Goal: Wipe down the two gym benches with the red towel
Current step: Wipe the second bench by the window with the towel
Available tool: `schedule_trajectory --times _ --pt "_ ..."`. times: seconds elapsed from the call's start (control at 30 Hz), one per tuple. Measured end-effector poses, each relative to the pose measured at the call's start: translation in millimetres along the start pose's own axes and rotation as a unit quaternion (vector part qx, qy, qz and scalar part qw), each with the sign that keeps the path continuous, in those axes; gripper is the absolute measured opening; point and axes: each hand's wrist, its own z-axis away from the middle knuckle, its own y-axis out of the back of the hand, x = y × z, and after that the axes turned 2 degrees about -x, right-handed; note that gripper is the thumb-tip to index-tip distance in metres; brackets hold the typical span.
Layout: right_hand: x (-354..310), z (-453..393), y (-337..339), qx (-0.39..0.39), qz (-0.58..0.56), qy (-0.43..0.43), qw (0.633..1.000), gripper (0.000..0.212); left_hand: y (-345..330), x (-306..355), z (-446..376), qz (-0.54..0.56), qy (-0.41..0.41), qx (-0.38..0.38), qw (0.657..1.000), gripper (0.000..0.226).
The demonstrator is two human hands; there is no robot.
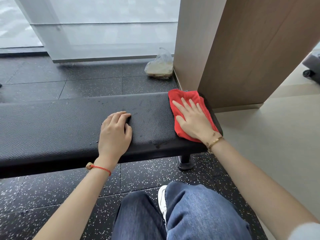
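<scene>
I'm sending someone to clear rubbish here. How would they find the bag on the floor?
Start at the tall wood-panelled pillar beyond the right end of the black padded gym bench. At its foot on the speckled dark rubber floor sits the crumpled clear plastic bag, the only loose item there, with something tan inside.

Bench pad (60,122): black, pebbled grain. Red towel (187,99) at its right end. Floor tiles (147,177) under bench: black, white-speckled. Pillar (251,49) behind towel end: brown wood-grain. Jeans (199,210) below bench: blue denim. Red cord bracelet (100,168); gold bracelet (214,141).
</scene>
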Motion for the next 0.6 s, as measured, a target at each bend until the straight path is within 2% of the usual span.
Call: schedule_trajectory --times 0.13,0.3,0.37,0.5,0.6 --pt "-30.4 -13.3 -3.6 -0.009 0.006 0.002 1.0 0.059 -1.1 2.0 0.5 -0.008 0.003 -0.003 1.0 0.033" --pt "-68.1 40.3 -26.3 0.037 0.024 0.112 0.993 0.063 -2.7 1.9 -0.3 -0.003 0.008 0.005 1.0 0.033" --pt "-71.5 46.9 -30.5 0.054 0.022 0.106 0.993 0.062 -2.8 2.5 0.0 -0.002 0.007 0.005 1.0 0.033" --pt "-101.2 28.7 -37.2 0.063 0.019 0.037 0.997 0.062 -1.6 3.3 0.0 0.002 0.004 0.005 1.0 0.034" --pt "-118.4 19.2 -41.2 0.053 0.017 0.051 0.997 0.061 0.5 3.3 0.1 0.007 0.001 0.001 1.0 0.034"
